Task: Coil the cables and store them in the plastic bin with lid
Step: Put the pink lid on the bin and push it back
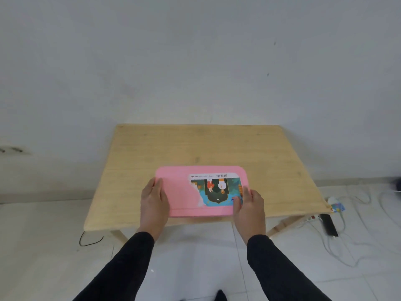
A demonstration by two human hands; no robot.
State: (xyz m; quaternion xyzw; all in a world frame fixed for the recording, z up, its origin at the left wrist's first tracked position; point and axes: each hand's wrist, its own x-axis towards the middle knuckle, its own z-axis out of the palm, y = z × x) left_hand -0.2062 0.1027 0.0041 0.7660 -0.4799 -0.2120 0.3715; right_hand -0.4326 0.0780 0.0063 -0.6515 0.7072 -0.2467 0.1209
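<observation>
Long black sleeves [121, 263] cover both arms to the wrists; left hand [154, 199] and right hand [249, 208] are bare.

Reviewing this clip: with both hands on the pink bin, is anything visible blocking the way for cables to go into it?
Yes: the pink lid covers the bin's whole top. The left hand and right hand rest on its left and right edges. No cable lies on the wooden table; the only cables in view are on the floor to the right.
</observation>
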